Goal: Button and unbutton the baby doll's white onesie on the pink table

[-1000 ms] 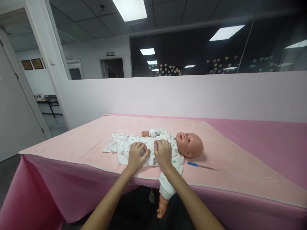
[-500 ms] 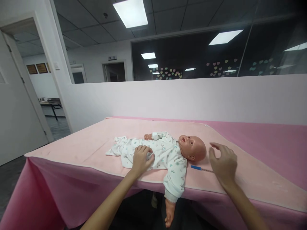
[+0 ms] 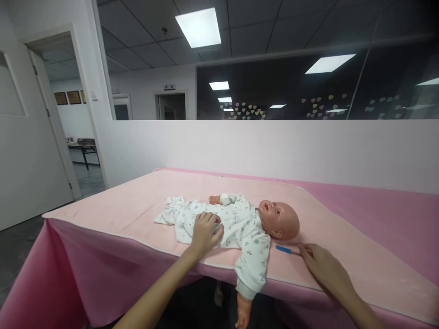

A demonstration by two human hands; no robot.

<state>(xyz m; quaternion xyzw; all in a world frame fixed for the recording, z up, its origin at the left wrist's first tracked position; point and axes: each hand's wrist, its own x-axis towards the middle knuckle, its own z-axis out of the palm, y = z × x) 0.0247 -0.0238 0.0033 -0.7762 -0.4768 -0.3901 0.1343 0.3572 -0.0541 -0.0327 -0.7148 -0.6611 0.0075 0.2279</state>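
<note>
A baby doll in a white printed romper lies on its back on a pale pink mat, head to the right. One sleeved arm hangs over the table's near edge. My left hand rests on the doll's belly, fingers loosely curved and apart, gripping nothing. My right hand lies low on the mat to the right of the doll's head. Its outstretched fingertips touch the clear end of a thin thermometer with a blue tip.
The mat covers a table draped in a darker pink cloth that hangs to the floor. A low white partition wall runs behind it, with dark glass above. An open doorway stands at the left.
My right hand left the doll's chest, swung right past the head and came down onto the thermometer. My left hand stayed on the belly. The view shifted slightly.
</note>
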